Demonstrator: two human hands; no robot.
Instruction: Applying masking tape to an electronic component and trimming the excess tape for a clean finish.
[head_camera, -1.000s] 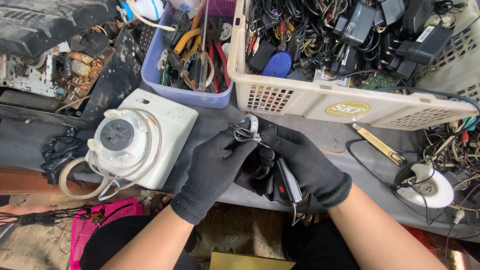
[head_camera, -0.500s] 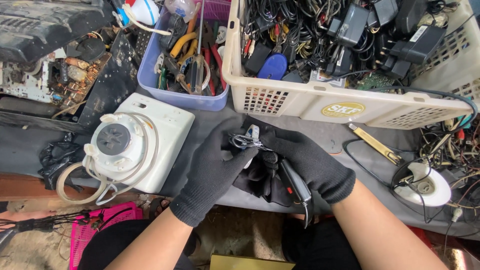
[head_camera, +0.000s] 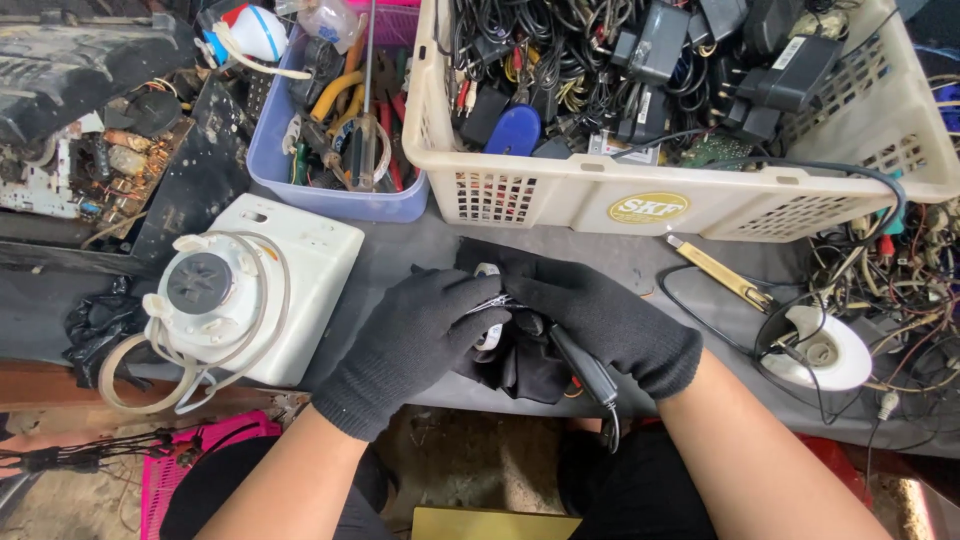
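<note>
Both my hands wear black knit gloves and meet over the grey workbench (head_camera: 400, 250). My left hand (head_camera: 410, 340) pinches a small silver-and-white part (head_camera: 488, 300) with thin wires. My right hand (head_camera: 600, 320) covers the same part from the right and holds a black-handled tool (head_camera: 580, 365) that points down toward me. A small black object (head_camera: 520, 365) lies under the hands; its kind is unclear.
A white appliance (head_camera: 250, 300) with a round grey dial and looped cable stands at the left. A beige basket (head_camera: 640, 195) of black adapters and cables is behind, a blue tub (head_camera: 330, 195) of hand tools beside it. A white round part (head_camera: 820, 345) and tangled wires lie right.
The view has shifted slightly. My hands have closed tighter together over the small part, which now shows less between the gloves.
</note>
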